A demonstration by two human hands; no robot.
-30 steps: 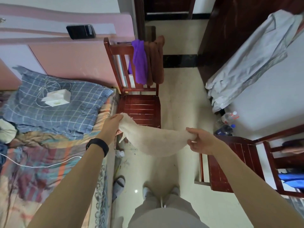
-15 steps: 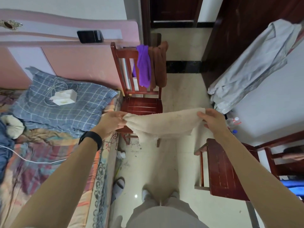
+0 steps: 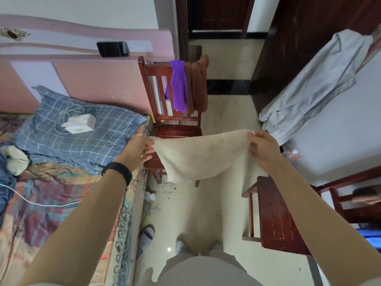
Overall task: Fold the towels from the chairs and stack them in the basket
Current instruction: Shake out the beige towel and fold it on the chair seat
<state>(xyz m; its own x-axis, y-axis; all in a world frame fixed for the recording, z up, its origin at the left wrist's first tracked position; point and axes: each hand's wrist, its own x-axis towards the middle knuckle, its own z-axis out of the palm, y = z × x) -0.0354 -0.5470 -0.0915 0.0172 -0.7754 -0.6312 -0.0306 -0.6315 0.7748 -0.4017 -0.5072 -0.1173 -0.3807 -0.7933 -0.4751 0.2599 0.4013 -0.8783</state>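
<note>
Filling the left of the frame, the bed (image 3: 61, 193) borders the red chair (image 3: 175, 129) at upper centre, where a purple towel (image 3: 178, 85) and brown towel (image 3: 199, 83) hang. Mid-frame, the beige towel (image 3: 200, 155) sags between left hand (image 3: 139, 151) and right hand (image 3: 262, 149), each pinching a top corner.
</note>
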